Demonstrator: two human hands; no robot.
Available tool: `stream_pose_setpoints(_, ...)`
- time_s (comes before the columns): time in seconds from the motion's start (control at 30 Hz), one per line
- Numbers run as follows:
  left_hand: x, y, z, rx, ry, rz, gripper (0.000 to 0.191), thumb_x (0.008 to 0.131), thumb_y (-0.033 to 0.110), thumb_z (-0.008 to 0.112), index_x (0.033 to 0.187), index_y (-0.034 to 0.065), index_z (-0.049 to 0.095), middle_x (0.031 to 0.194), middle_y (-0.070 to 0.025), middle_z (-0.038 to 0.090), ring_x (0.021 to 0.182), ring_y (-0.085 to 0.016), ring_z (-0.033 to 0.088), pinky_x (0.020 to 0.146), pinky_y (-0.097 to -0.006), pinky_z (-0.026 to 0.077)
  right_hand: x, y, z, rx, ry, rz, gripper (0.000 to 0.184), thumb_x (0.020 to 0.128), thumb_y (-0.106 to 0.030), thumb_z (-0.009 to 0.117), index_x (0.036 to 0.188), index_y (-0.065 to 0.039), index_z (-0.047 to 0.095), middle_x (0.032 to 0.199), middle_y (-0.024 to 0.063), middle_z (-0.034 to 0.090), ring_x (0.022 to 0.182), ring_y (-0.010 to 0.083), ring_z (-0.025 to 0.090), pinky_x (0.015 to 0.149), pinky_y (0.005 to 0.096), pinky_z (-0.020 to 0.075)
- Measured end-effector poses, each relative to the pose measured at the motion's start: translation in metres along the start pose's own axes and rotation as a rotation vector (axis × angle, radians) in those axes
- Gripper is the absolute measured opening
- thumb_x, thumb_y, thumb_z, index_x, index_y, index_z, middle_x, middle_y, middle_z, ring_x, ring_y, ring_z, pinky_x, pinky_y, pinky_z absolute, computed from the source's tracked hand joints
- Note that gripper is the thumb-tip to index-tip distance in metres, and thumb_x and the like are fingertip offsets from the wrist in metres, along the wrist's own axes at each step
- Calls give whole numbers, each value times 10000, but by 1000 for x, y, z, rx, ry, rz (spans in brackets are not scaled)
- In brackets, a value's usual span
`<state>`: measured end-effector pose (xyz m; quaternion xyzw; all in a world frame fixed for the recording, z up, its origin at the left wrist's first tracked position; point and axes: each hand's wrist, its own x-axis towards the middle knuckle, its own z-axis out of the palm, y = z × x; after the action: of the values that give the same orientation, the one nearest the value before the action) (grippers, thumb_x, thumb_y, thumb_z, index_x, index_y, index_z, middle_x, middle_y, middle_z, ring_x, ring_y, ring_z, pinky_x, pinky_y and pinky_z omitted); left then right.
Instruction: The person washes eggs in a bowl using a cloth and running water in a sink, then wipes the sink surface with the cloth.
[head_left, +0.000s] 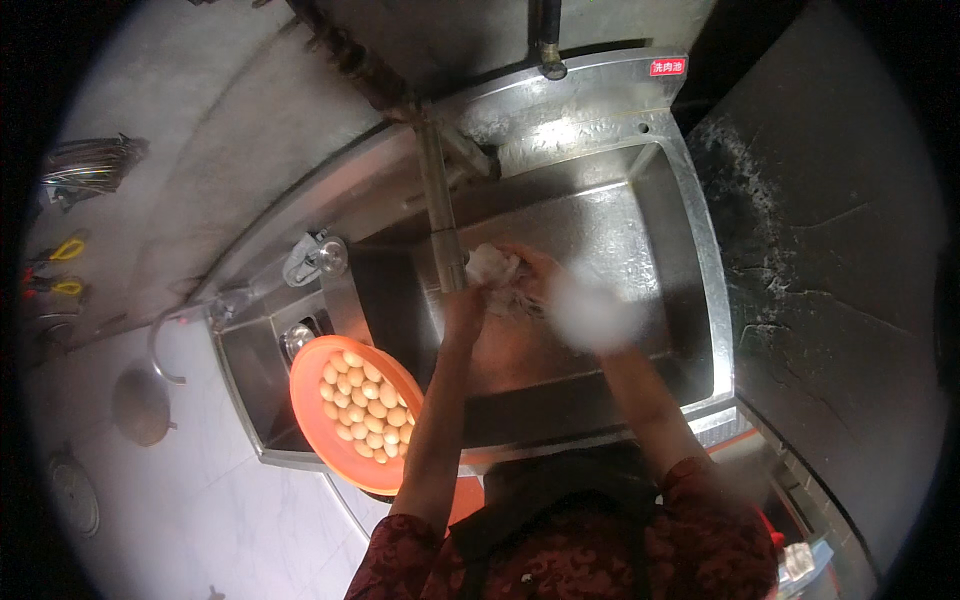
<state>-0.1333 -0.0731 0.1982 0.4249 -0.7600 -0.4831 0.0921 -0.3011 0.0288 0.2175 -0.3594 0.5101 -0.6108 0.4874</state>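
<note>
Both my hands are low over the large basin of a stainless steel sink (600, 217). My left hand (466, 309) is at the lower end of the metal faucet spout (444, 225); its fingers are partly hidden, so I cannot tell what it grips. To its right, my right hand (536, 266) curls around a crumpled whitish wad (491, 264), whose material is unclear. Pale stringy bits (517, 304) show below the wad, between the hands. A hazy white spot in the view covers my right wrist.
An orange plastic basin (319, 442) of brown eggs (371, 390) rests tilted on the small left sink, close to my left forearm. A grey cloth (302, 260) lies on the ledge behind. Yellow-handled scissors (67, 250) hang at the far left. A dark wall (817, 247) borders the right side.
</note>
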Motion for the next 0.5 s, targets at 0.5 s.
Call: stream_pose_setpoints(0.5,-16,90,-28,-567,-56,-123,104,786,26,611,888,19,592,886,-53,604,820,-148,567,704,-283,456,-14,-53,9,219,29,-55,411,775,-120,656,1154,-18,533,1178,123,508,1014,193,532,792,299,466)
